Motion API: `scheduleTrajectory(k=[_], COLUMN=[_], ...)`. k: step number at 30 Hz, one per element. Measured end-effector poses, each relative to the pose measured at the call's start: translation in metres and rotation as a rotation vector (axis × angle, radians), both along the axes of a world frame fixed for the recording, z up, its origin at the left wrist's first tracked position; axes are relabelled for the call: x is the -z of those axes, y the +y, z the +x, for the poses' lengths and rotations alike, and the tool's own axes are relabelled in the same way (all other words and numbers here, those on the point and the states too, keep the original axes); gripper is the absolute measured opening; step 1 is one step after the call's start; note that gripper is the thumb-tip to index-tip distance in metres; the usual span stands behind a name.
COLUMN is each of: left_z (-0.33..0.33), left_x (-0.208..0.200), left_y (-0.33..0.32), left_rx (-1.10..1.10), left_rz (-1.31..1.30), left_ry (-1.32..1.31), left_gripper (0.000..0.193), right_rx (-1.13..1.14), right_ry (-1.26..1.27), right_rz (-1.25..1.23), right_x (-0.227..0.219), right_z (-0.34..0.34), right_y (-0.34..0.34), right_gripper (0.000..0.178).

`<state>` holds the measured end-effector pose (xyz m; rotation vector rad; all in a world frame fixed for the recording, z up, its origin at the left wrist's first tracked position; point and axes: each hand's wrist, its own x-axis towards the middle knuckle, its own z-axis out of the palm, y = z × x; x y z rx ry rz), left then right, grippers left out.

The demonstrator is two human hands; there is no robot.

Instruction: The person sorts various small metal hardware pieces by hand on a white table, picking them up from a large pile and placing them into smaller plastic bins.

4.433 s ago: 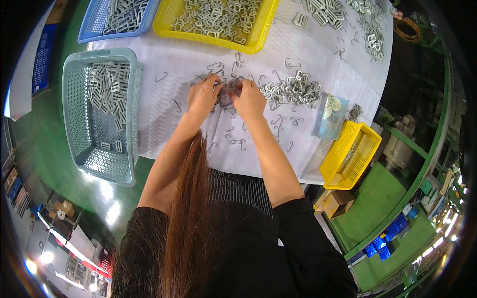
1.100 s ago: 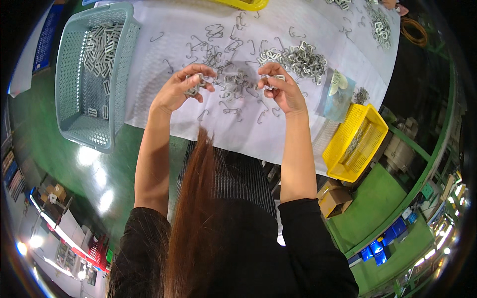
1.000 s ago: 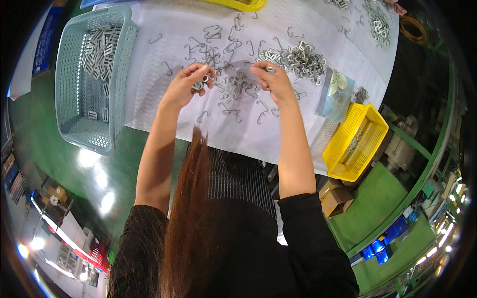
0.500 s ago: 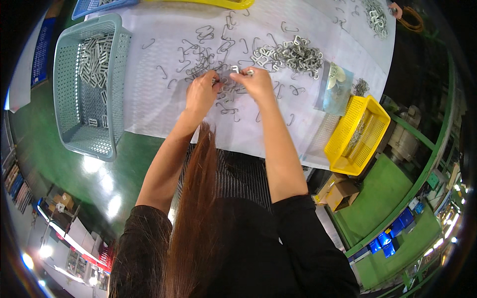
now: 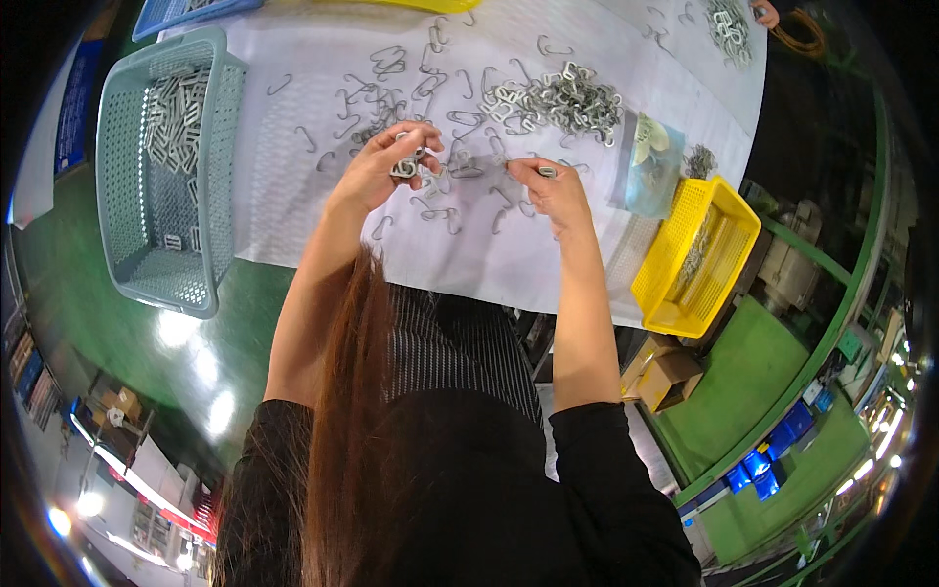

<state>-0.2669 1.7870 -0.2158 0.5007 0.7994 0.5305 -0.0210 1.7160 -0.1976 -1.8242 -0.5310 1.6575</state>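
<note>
My left hand is closed around a few small silver metal buckles, its fingers curled over them above the scattered wire hooks. To its right, my right hand is also closed, with a metal buckle showing between its curled fingers. A bent wire hook is close by its thumb and fingertip; whether they touch it I cannot tell. Thin wire hooks lie loose across the white table cover around both hands. Just beyond my right hand is a heap of metal buckles.
A grey-blue basket holding flat metal buckles stands at the left. On the right are a clear plastic bag and a yellow basket with small metal parts. Another person's hand shows at the far right, by a second buckle pile.
My hands have moved apart. The right one went right and nearer to me, and the left one slightly left, now showing the buckles in it. The whole view has shifted a little.
</note>
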Motion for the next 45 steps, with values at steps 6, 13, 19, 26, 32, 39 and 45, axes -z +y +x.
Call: scheduleTrajectory(k=[6, 13, 19, 26, 32, 39, 45], left_z=[0.052, 0.014, -0.019, 0.016, 0.018, 0.002, 0.004], left_x=[-0.004, 0.001, 0.005, 0.011, 0.025, 0.018, 0.019], left_y=[-0.018, -0.021, -0.016, -0.039, -0.042, -0.033, -0.034], left_rx=[0.213, -0.025, -0.109, 0.135, 0.147, 0.162, 0.305], left_rz=[0.285, 0.102, 0.023, 0.783, 0.824, 0.839, 0.948], left_ry=[0.419, 0.071, 0.053, 1.112, 1.153, 1.132, 1.073], left_gripper=[0.019, 0.018, 0.020, 0.019, 0.015, 0.018, 0.029], right_rx=[0.030, -0.223, -0.315, -0.105, 0.151, -0.484, -0.479], right_ry=[-0.046, -0.717, -0.908, 0.159, 0.666, -0.476, -0.876], right_rz=[0.090, 0.229, 0.161, 0.124, 0.135, 0.242, 0.283], right_x=[0.004, 0.030, 0.037, 0.044, 0.005, 0.028, 0.047], right_z=[-0.018, -0.037, -0.074, -0.030, -0.027, -0.085, -0.117], right_y=[-0.009, -0.005, 0.019, 0.011, -0.011, -0.004, -0.020], right_gripper=[0.023, 0.026, 0.028, 0.018, 0.015, 0.021, 0.024])
